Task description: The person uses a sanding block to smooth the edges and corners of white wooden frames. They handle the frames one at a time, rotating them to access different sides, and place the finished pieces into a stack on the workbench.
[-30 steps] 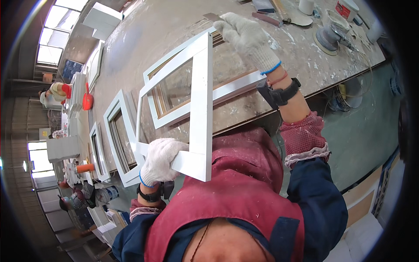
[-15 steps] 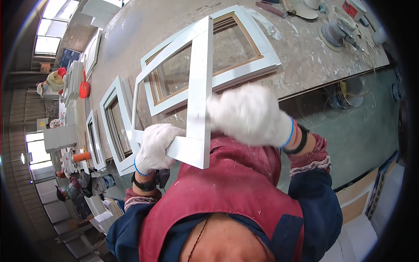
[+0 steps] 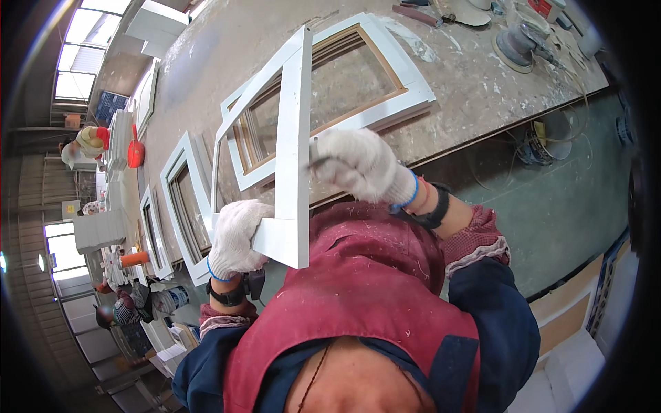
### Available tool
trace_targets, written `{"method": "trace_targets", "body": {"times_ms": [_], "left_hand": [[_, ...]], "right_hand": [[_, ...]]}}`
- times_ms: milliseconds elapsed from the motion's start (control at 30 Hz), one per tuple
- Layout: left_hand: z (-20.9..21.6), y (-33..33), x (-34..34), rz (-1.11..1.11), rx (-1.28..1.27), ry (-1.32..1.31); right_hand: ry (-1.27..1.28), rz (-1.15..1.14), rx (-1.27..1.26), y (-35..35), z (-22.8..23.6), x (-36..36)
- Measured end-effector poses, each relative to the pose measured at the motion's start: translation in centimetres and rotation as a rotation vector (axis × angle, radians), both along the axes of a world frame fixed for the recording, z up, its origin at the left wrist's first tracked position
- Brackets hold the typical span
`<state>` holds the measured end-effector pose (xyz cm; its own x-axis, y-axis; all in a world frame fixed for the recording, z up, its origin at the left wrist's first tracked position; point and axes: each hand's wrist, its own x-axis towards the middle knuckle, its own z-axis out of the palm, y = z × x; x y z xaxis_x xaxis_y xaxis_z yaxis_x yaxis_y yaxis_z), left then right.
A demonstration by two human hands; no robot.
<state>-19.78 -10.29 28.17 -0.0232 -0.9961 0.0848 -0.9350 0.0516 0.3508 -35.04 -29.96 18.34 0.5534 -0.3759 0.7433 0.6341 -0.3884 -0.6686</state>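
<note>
On the left, I am clamping the left hand [image 3: 237, 237] on the lower rail of the raised white frame [image 3: 292, 151]; for steady work along its edge, I am judging that this hold wants to be firm against twisting without straining the slim rails. The gloved fingers are curling over the rail, the wrist sitting low. The frame is tilting up before the apron [image 3: 365, 296], its upper part overlapping a second frame [image 3: 399, 62] on the table [image 3: 475, 103]. On the right, well apart from the left, the right hand [image 3: 361, 165] is closing around a small dark thing [image 3: 319, 164], blurred beside the long outer edge; I cannot tell whether it is touching. Light, even pressure seems best, the forearm angling in from the lower right.
</note>
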Motion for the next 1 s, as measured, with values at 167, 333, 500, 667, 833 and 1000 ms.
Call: {"method": "trace_targets", "body": {"times_ms": [167, 333, 500, 667, 833, 1000], "left_hand": [[0.3, 0.8, 0.5, -0.006, 0.023, 0.004], [0.3, 0.5, 0.2, -0.051, -0.012, 0.022], [0.3, 0.1, 0.0, -0.061, -0.015, 0.051], [-0.2, -0.4, -0.2, -0.051, 0.025, 0.078], [-1.2, -0.7, -0.6, -0.065, 0.080, 0.069], [-2.0, -1.0, -0.7, -0.067, 0.080, 0.101]], "right_hand": [[-0.070, -0.172, 0.294, -3.4, 0.2, 4.1], [0.259, -0.572, 0.341, -8.4, 1.2, 6.2], [0.130, -0.646, -0.073, -6.1, 2.3, 3.5], [0.330, -0.632, -0.642, -1.9, 3.7, -3.6], [0.639, -0.287, -0.780, 1.5, 6.3, -8.2], [0.301, -0.325, -0.676, -0.2, 5.6, -8.3]]}}
